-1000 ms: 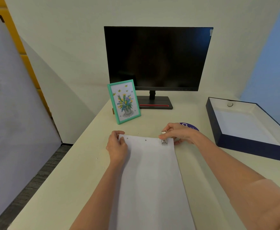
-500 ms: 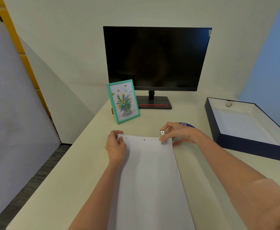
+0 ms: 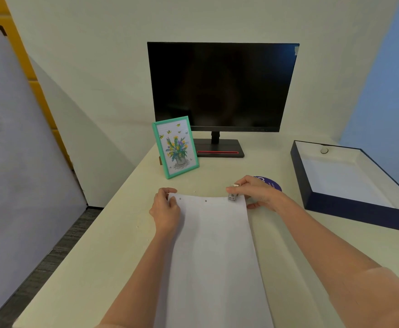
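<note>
A long white sheet of paper (image 3: pixel 213 252) lies on the cream desk (image 3: pixel 80 263), its far edge showing two small punched holes. My left hand (image 3: pixel 165 208) pinches the sheet's far left corner, thumb on top. At the far right corner my right hand (image 3: pixel 256 191) grips a small silver hole punch (image 3: pixel 232 197) that sits over the paper's edge.
A dark monitor (image 3: pixel 222 86) stands at the back with a green-framed flower picture (image 3: pixel 176 146) in front of it. An open navy box (image 3: pixel 349 185) with a white inside lies to the right. A purple round disc (image 3: pixel 270 182) peeks out behind my right hand.
My right hand has shifted slightly on the small punch at the paper's far right corner. The left hand and the sheet have stayed where they were.
</note>
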Demonstrator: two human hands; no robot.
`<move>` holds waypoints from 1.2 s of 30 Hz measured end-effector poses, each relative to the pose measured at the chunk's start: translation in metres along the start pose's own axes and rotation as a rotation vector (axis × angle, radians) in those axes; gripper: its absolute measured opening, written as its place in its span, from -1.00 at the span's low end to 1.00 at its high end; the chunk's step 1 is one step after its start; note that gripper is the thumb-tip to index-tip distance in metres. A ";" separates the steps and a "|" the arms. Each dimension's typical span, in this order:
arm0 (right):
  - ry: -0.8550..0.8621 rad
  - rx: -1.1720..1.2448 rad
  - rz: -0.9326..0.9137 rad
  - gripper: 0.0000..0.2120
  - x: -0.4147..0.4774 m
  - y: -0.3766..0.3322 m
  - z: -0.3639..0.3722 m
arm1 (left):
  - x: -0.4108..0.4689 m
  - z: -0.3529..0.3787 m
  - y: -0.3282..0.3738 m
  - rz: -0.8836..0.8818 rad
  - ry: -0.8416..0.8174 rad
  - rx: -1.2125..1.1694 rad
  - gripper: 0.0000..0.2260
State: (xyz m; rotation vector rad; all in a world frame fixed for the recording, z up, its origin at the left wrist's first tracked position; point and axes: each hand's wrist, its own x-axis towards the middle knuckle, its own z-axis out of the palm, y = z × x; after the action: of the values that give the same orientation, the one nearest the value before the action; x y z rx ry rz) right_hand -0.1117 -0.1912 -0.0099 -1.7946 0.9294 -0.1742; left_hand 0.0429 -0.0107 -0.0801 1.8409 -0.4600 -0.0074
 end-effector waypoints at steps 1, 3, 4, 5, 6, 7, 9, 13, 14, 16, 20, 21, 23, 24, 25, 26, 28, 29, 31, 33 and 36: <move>0.036 0.093 0.005 -0.52 -0.001 0.002 -0.001 | 0.000 0.000 0.000 -0.003 0.000 0.002 -0.75; 0.145 0.287 -0.001 -0.53 -0.006 0.005 -0.003 | 0.000 -0.001 0.000 -0.010 -0.006 -0.004 -0.75; 0.222 0.372 -0.009 -0.55 -0.010 0.007 -0.005 | 0.000 -0.001 0.000 -0.011 -0.010 -0.008 -0.75; 0.303 0.420 -0.012 -0.60 -0.015 0.009 -0.007 | 0.000 -0.001 0.001 -0.013 -0.014 -0.012 -0.75; 0.372 0.405 -0.012 -0.65 -0.020 0.012 -0.010 | 0.001 -0.001 0.001 -0.016 -0.017 -0.016 -0.75; 0.422 0.313 -0.008 -0.68 -0.027 0.017 -0.013 | 0.000 -0.002 0.002 -0.019 -0.020 -0.019 -0.74; 0.461 -0.055 -0.009 -0.68 -0.040 0.028 -0.018 | -0.001 -0.002 0.003 -0.019 -0.022 -0.027 -0.74; 0.483 -0.607 0.071 -0.58 -0.060 0.054 -0.016 | -0.004 -0.004 0.010 -0.051 -0.042 -0.058 -0.74; 0.464 -0.660 0.094 -0.55 -0.062 0.058 -0.015 | -0.003 -0.005 0.013 -0.063 -0.046 -0.076 -0.74; 0.409 -0.773 0.150 -0.49 -0.066 0.062 -0.010 | -0.003 -0.008 0.018 -0.074 -0.055 -0.129 -0.75; 0.632 -0.899 -0.079 -0.54 -0.070 0.044 0.006 | 0.002 -0.017 0.039 -0.057 -0.117 -0.200 -0.78; 0.646 -0.811 -0.184 -0.55 -0.072 0.034 0.011 | 0.003 -0.019 0.046 -0.061 -0.133 -0.223 -0.79; 0.510 -0.395 -0.234 -0.50 -0.074 0.019 0.015 | 0.002 -0.025 0.059 -0.068 -0.154 -0.270 -0.81; 0.396 -0.154 -0.176 -0.44 -0.077 0.013 0.016 | 0.002 -0.029 0.064 -0.071 -0.159 -0.296 -0.81; 0.295 0.064 -0.122 -0.40 -0.079 0.009 0.017 | 0.001 -0.033 0.070 -0.071 -0.168 -0.324 -0.82; 0.209 0.226 -0.084 -0.42 -0.080 0.008 0.015 | 0.000 -0.037 0.076 -0.068 -0.177 -0.347 -0.83; 0.098 0.376 -0.047 -0.59 -0.083 0.010 0.014 | -0.002 -0.047 0.088 -0.053 -0.191 -0.383 -0.83; 0.079 0.411 -0.035 -0.64 -0.086 0.010 0.014 | -0.002 -0.051 0.092 -0.049 -0.197 -0.397 -0.82; 0.089 0.513 -0.035 -0.71 -0.093 0.009 0.015 | -0.002 -0.061 0.096 -0.074 -0.217 -0.437 -0.80; 0.109 0.622 -0.075 -0.74 -0.099 0.005 0.013 | -0.005 -0.073 0.095 -0.174 -0.293 -0.498 -0.72; 0.190 0.640 -0.168 -0.78 -0.113 -0.007 0.010 | -0.019 -0.091 0.092 -0.221 -0.498 -0.325 -0.63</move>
State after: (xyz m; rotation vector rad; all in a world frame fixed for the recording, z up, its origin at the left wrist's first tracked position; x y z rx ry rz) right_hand -0.1806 -0.1085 0.0254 -1.2664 0.7397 -0.6800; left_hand 0.0182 0.0565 0.0291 1.5485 -0.5579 -0.6657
